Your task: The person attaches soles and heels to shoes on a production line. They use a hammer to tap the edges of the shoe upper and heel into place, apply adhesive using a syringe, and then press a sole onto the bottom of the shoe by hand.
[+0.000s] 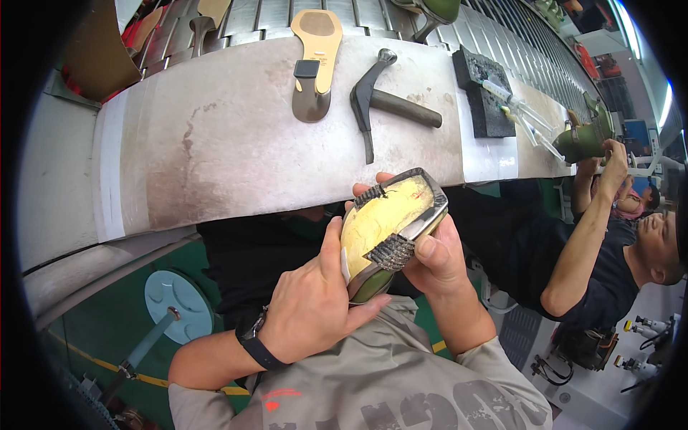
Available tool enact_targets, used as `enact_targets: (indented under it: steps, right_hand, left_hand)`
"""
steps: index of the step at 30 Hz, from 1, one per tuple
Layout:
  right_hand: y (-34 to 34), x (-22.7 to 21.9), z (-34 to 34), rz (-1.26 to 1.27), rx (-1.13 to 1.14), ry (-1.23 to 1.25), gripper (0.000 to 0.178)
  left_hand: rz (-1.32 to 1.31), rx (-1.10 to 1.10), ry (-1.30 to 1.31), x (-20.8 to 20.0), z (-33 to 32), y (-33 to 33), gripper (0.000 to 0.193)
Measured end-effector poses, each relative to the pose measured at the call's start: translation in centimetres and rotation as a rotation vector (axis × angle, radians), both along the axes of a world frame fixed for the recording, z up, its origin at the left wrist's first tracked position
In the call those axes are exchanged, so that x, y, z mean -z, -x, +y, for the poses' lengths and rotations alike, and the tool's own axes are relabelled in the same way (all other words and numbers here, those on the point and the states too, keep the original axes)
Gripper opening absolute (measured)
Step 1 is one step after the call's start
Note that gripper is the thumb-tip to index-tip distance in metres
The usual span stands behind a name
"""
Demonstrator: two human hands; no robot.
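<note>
A green shoe last (370, 287) is held bottom up in front of my chest, just off the table's near edge. Its underside carries a pale yellow insole (383, 215), with dark material around one end and gathered, textured dark straps (391, 252) folded over the sides. My left hand (308, 308) grips the last from the left, fingers along its side and thumb below. Around the other end closes my right hand (441, 265), its thumb by the strap; some fingertips show behind the last. A hammer (369, 97) with a dark handle lies on the table beyond.
On the worktable (236, 136) lies a tan and brown insole (317, 64) with a small dark square on it. Syringes (527, 115) rest by a black foam block (487, 93). Behind runs a metal roller conveyor (251, 18). At right, a co-worker (573, 251) handles another green last (584, 140).
</note>
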State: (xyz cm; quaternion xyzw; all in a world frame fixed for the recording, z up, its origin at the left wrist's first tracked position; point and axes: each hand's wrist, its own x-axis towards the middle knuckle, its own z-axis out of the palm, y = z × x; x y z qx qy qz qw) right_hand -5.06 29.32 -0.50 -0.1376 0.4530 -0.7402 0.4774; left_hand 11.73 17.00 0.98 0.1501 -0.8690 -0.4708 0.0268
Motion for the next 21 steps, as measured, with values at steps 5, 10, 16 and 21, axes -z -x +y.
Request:
enact_targets:
  steps: [5, 10, 16, 21]
  right_hand:
    - [-0.5, -0.4, 0.2, -0.055, 0.025, 0.041, 0.085]
    - [-0.1, -0.6, 1.3, -0.091, -0.054, -0.079, 0.066]
    - [-0.7, -0.9, 1.1, 0.003, -0.046, -0.226, 0.060]
    - [-1.5, -3.9, -0.5, 0.137, -0.228, -0.255, 0.080]
  left_hand:
    - [-0.021, -0.036, 0.082, 0.0, 0.3, -0.5, 0.117]
    - [-0.076, -0.042, 0.187, 0.0, 0.4, -0.7, 0.120]
    - [-0.064, -0.046, 0.196, 1.0, -0.5, -1.3, 0.120]
    - [-0.072, 0.103, -0.086, 2.8, -5.1, -2.2, 0.110]
